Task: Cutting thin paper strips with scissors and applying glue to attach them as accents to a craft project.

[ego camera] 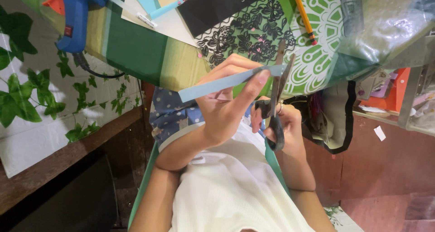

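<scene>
Green patterned table point(136, 50) at twelve o'clock; your left hand point(226, 105) pinches a blue paper strip point(217, 84), right hand point(283, 123) grips half-open scissors point(275, 100).

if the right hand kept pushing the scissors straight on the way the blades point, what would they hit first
Probably the blue paper strip: the right hand holds the scissors with open blades at the strip's end, held by the left hand. Beyond lies the patterned black-and-green sheet, though depth is unclear.

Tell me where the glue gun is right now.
The blue glue gun lies top left in the head view, on the green table, left of the papers.
</scene>
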